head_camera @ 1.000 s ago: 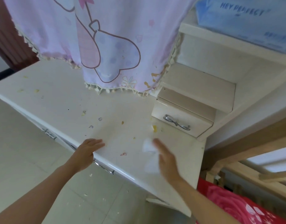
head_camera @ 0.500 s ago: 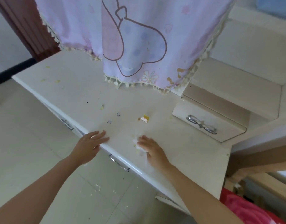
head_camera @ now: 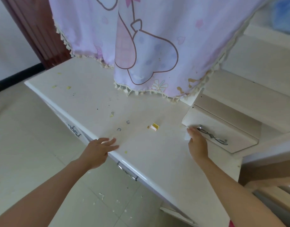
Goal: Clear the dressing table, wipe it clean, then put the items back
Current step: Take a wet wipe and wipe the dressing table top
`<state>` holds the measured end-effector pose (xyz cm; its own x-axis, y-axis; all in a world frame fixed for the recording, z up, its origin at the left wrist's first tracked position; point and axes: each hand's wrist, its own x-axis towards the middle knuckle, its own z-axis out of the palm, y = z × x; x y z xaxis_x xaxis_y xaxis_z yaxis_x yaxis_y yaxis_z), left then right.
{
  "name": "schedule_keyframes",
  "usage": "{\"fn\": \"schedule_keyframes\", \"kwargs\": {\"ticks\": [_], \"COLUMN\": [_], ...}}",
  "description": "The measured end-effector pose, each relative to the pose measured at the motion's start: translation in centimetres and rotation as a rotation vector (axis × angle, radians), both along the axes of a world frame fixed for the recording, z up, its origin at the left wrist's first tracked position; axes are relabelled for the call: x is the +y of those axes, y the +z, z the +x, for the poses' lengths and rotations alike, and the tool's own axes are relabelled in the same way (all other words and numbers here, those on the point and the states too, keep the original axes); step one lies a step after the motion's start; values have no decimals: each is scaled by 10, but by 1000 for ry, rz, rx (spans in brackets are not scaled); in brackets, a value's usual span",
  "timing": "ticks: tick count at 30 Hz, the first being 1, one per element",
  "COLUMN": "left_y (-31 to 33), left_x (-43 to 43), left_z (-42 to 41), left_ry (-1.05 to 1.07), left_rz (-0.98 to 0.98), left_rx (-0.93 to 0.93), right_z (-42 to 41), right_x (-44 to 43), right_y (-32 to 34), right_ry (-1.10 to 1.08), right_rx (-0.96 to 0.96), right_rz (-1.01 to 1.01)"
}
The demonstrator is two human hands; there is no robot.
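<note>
The cream dressing table (head_camera: 85, 95) is bare of items but littered with crumbs, two small staples (head_camera: 119, 129) and a small yellow piece (head_camera: 154, 127). My right hand (head_camera: 197, 143) presses a white tissue (head_camera: 186, 135) flat on the top, right in front of the small drawer box (head_camera: 222, 128). Most of the tissue is hidden under the palm. My left hand (head_camera: 100, 149) lies flat on the front edge of the table, fingers spread, holding nothing.
A pink cartoon cloth (head_camera: 141, 46) hangs over the back of the table. The drawer box has a bow-shaped metal handle (head_camera: 212, 135). A stepped shelf (head_camera: 249, 95) rises at the right. Crumbs lie on the tiled floor (head_camera: 34, 153). A dark red door frame (head_camera: 34, 30) stands at the left.
My right hand has swept the tissue from the front middle of the table rightward to the drawer box. The left hand has stayed on the front edge.
</note>
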<state>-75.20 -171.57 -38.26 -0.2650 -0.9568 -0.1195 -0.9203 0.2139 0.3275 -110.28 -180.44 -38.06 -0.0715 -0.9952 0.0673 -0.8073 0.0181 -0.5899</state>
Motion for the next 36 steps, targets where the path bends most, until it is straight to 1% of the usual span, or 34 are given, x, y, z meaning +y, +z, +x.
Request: {"fn": "schedule_keyframes", "kwargs": {"ticks": [2,4,6,7,10,13,14,16,17,18,20,21,23,24,26,28,30,34,35,36], "left_y": [1,-3,1,3,0,-3,-4,-7,-7,-6,-5,-5,-6,-7,-12,-20,-24,-21,-19,-18], "left_x": [1,-2,-7,-8,-9,-6,-5,-4,-5,-6,-11,-14,-23,-28,-34,-36,-37,-39,-40,-40], "left_z": [-1,-1,1,3,10,16,16,22,28,35,50,58,71,73,74,73,73,77,78,78], "left_ry": [26,55,11,-4,-25,67,98,139,176,219,287,313,332,324,276,231,225,210,203,196], "left_rz": [3,93,149,161,154,119,79,-68,-101,-116,-74,-64,-62,-50,-24,7,19,40,52,57], "left_rx": [-65,-126,-199,-194,-114,76,110,75,28,-26,-94,-96,-108,-126,-166,-197,-190,-187,-191,-196], "right_z": [21,39,49,52,70,104,112,120,120,118,110,105,94,90,91,108,134,183,191,197], "right_x": [-13,-23,-30,-31,-18,37,58,87,91,88,60,40,-1,-18,-37,-33,-11,65,81,92], "right_y": [-17,-28,-32,-32,-27,-30,-31,-25,-21,-14,-3,0,0,-3,-17,-29,-35,-33,-30,-27], "right_ry": [-3,-32,21,78,220,483,578,666,625,523,254,147,19,-5,8,120,324,869,958,989], "right_rx": [20,8,-27,-49,-83,-154,-156,-214,-271,-334,-402,-395,-311,-255,-143,-40,19,54,38,1], "right_rz": [-4,-1,12,32,70,140,165,199,193,167,65,9,-54,-51,17,14,-45,-55,-99,-134]}}
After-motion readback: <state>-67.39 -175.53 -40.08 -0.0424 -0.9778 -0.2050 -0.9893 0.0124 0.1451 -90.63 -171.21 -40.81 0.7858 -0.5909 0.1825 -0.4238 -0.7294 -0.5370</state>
